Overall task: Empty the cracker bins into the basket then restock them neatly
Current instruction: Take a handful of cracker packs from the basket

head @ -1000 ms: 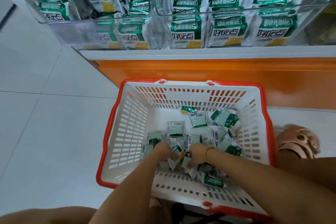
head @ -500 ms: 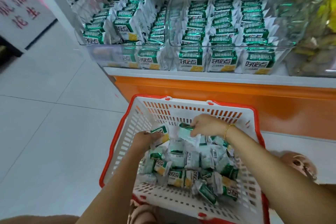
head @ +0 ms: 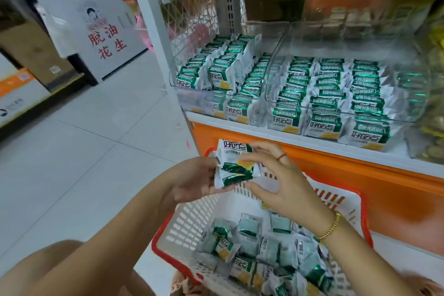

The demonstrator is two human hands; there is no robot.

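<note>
Nearest you, the basket (head: 165, 255) holds a loose heap of cracker packets (head: 259, 252), so the restocking is not finished (the emptying itself looks done, judging by that heap). Above its far left corner, your left hand (head: 192, 180) cradles a small stack of packets (head: 234, 166), fingers curled under it. Your right hand (head: 283, 182) pinches the same stack from the other side, thumb below and fingertips on its upper edge. The stack sits between both hands, clear of the basket. Beyond, on the shelf, the left bin (head: 192, 98) and the right bin (head: 341, 41) already carry tidy upright rows, with bare room at the right one's back. I judge you well past halfway, with the heap left to shelve.
</note>
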